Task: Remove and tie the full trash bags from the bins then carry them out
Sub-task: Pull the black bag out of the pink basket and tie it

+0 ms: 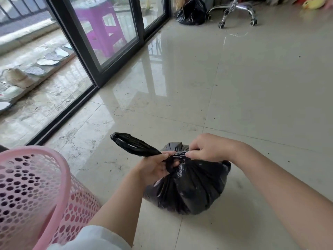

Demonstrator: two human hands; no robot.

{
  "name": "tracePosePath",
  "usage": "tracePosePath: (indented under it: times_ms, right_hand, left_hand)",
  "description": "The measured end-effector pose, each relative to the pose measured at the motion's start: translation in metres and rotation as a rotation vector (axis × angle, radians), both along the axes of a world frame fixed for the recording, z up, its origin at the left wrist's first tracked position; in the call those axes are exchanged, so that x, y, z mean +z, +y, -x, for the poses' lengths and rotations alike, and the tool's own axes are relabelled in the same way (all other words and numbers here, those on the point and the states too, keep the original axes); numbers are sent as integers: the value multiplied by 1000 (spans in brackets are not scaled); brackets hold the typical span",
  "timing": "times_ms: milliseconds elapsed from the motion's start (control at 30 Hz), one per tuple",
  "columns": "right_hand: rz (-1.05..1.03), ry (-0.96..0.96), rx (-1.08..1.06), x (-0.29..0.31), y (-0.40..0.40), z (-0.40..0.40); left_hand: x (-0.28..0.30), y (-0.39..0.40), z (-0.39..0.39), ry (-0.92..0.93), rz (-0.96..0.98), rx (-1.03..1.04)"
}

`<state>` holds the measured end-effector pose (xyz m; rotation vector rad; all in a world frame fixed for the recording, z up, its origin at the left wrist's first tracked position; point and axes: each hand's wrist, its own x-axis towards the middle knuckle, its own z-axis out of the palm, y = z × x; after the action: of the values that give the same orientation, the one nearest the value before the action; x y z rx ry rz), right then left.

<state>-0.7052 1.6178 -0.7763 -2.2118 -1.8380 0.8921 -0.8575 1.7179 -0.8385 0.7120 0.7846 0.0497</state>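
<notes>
A full black trash bag (189, 188) sits on the tiled floor in front of me. My left hand (155, 166) grips the gathered neck of the bag, and one twisted handle loop (133, 144) sticks out up and to the left. My right hand (207, 147) pinches the other gathered strip of plastic at the bag's top, close against the left hand. A pink perforated bin (36, 192) stands at the lower left with no bag visible in it. A second filled black bag (191, 12) rests far back by the glass door.
A sliding glass door with a black frame (84, 49) runs along the left, with a purple stool (100, 27) and shoes (17, 77) beyond it. An office chair base (234, 11) stands at the far back. Glossy floor tiles (252, 87) stretch ahead.
</notes>
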Motion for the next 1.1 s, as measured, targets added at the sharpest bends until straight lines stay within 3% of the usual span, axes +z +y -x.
tracePosePath:
  times_ms: [200,267,333,467,500,700,900,1033,1100]
  right_hand:
    - [321,372,-137,-18,-18,-9]
    - [417,315,-77,-27,-22,-10]
    - [374,109,0,-30,-22,-11]
    - [-189,33,-209,-30,-15,-24]
    - [-247,10,-209,-30,-14,-26]
    - [2,79,1,-47,-15,-11]
    - [48,86,-91,-61,-9,2]
    - [80,62,-103,-65,-5,13]
    - [68,98,-109,-67,-3,21]
  left_hand:
    - [-5,1,-11,26,-74,176]
    - [-9,-2,-11,9,-156,142]
    - [-11,-4,-8,15,-240,57]
    - [-9,1,-5,54,-366,-72]
    - [-9,2,-6,56,-384,-108]
    - [-6,-6,-15,39,-439,-269]
    - [-16,-16,-14,61,-344,-85]
    - [-19,-15,-18,322,-658,46]
    - [-20,-15,-18,420,-955,37]
